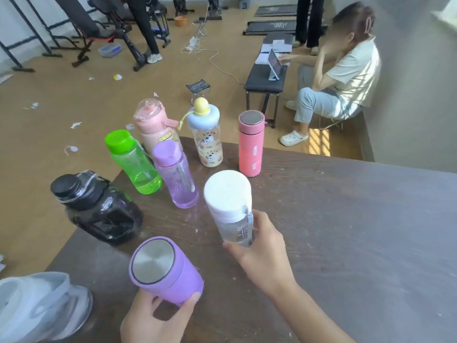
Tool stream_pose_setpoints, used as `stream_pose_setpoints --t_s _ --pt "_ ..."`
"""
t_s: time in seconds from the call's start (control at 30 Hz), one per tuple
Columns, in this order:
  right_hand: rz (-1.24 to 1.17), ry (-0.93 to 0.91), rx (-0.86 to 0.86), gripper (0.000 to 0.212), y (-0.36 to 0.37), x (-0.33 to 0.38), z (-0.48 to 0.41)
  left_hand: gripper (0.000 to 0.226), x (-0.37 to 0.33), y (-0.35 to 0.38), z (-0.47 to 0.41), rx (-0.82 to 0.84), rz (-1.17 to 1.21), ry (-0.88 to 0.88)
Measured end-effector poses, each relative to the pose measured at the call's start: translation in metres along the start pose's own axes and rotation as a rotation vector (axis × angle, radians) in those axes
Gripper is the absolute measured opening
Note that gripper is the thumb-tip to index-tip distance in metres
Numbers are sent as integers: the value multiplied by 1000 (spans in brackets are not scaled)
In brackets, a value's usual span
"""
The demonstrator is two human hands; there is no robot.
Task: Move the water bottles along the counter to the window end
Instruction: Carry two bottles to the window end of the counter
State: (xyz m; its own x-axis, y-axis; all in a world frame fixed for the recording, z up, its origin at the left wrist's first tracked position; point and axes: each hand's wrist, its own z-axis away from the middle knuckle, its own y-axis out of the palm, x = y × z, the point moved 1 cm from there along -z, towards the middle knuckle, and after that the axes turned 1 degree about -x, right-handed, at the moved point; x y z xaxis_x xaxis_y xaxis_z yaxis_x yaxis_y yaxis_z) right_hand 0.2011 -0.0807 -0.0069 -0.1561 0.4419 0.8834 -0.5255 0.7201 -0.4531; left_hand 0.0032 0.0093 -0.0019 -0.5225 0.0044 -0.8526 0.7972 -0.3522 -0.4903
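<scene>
Left hand grips the purple flask; right hand grips the white-capped bottle, both near on the bench.

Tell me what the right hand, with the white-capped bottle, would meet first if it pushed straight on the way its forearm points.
Probably the translucent purple plastic bottle, just beyond the right hand and its clear white-capped bottle; depth is uncertain.

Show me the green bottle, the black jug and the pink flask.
green bottle [134,167]: head view, on its clear body.
black jug [103,214]: head view, on its dark body.
pink flask [250,149]: head view, on its side.
</scene>
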Motion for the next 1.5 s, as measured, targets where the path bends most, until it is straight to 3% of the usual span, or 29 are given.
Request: stream_pose_setpoints --t_s 0.07,0.27,0.47,0.7,0.9,1.03,1.37,1.5 --pt "-18 34 -47 55 -37 -13 0 59 -13 23 6 55 25 49" --pt "-44 133 -210 51 -162 -62 3 81 -81 136 29 242 65 181" --pt "-34 223 -422 51 -291 -120 21 58 -153 277 64 520 72 411" --pt "-39 321 -624 51 -401 -186 52 37 -252 444 129 712 31 568" --pt "-165 416 -689 45 -451 -221 70 47 -292 555 186 862 -12 649" --pt "-58 376 -724 52 -467 -236 76 54 -298 600 209 942 -39 657" --pt "-26 500 -796 53 -479 -261 80 59 -301 636 240 973 -110 665" --pt "-37 455 -813 69 -481 -258 84 61 -299 639 241 970 -126 664"
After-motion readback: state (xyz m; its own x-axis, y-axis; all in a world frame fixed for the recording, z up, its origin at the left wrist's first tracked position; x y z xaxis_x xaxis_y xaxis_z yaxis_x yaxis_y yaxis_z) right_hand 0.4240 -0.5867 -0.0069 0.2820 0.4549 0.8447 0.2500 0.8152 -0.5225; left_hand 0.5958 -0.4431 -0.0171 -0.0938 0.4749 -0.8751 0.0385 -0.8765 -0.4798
